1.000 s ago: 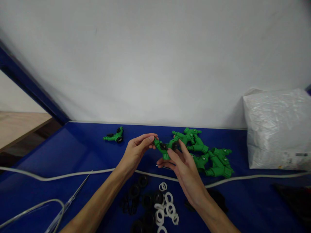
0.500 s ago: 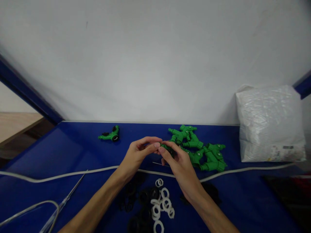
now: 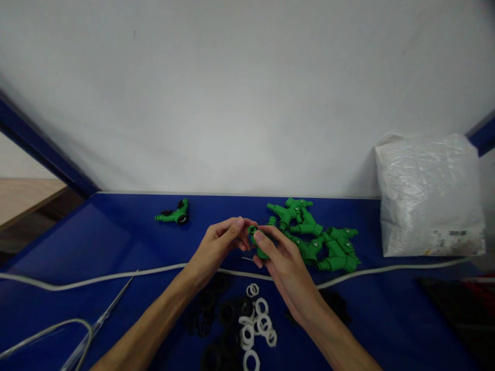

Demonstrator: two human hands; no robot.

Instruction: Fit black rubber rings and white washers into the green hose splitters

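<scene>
Green fitting (image 3: 262,253) turned since one second ago: its fork and black knobs then showed between the hands, whereas now only one small end and a strip of the body show; the left thumb, which met the right fingertips half a second ago, now stands a little off them.

Right hand (image 3: 285,257): closed around the fitting, thumb on top, most of the body hidden by the fingers; left hand (image 3: 218,245): fingers curled just beside the fitting's exposed end; whether they pinch anything cannot be told.

Position of fitting: above the blue table (image 3: 127,239), left of and nearer than a heap of green fittings (image 3: 309,228); one separate fitting with black parts (image 3: 177,215) lies far left; white rings (image 3: 246,320) lie near, between the forearms, with black rings (image 3: 227,313) to their left, outlines dim; a white cable (image 3: 154,271) crosses beneath the arms; a pointed metal tool (image 3: 104,315) lies near left; a white plastic package (image 3: 431,196) stands far right.
</scene>
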